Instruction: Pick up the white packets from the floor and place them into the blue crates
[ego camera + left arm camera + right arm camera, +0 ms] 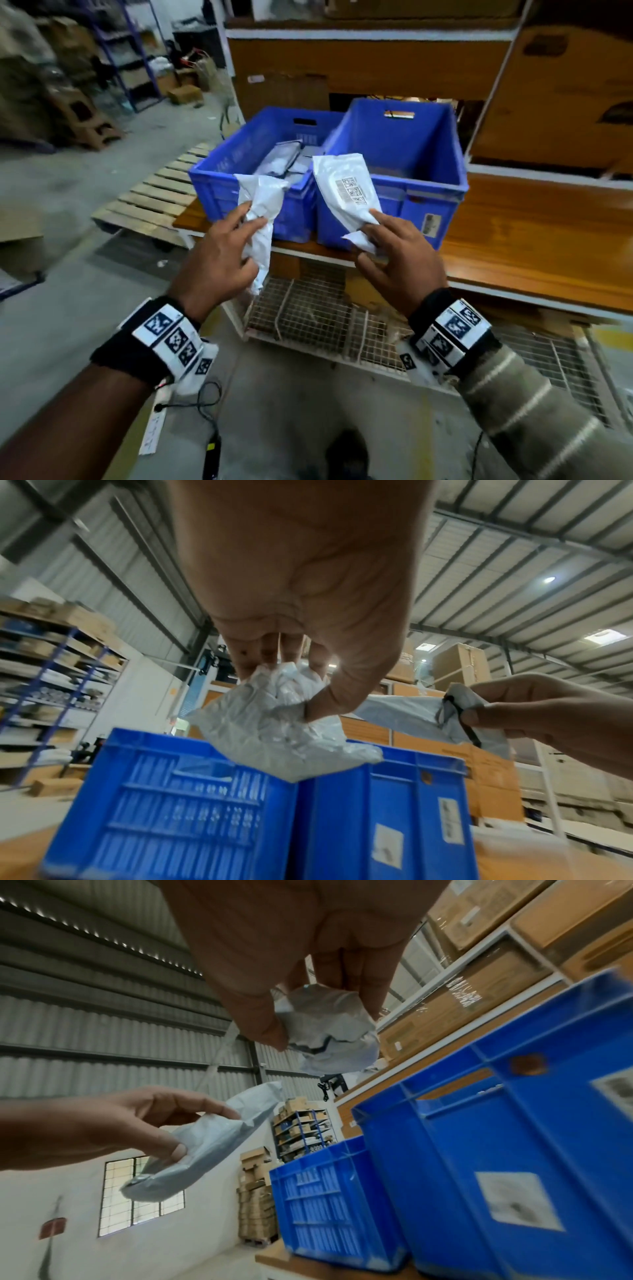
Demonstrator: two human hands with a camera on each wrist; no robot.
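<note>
Two blue crates stand side by side on a wooden shelf: the left crate (219, 178) holds several white packets, the right crate (428, 192) is taller. My left hand (219, 257) grips a crumpled white packet (262, 212) just in front of the left crate. My right hand (397, 260) pinches the lower end of a second white packet (346, 185) with barcode labels, raised before the right crate. In the left wrist view, fingers and thumb squeeze the first packet (284, 723) above the crate rim (171, 739). The right wrist view shows the second packet (329, 1039) pinched beside the crates (479, 1150).
The wooden shelf (531, 246) runs off to the right, with cardboard boxes (565, 102) above it. Below is a wire mesh rack (318, 318). A wooden pallet (154, 198) lies on the concrete floor at left. Cables (209, 411) trail on the floor near my feet.
</note>
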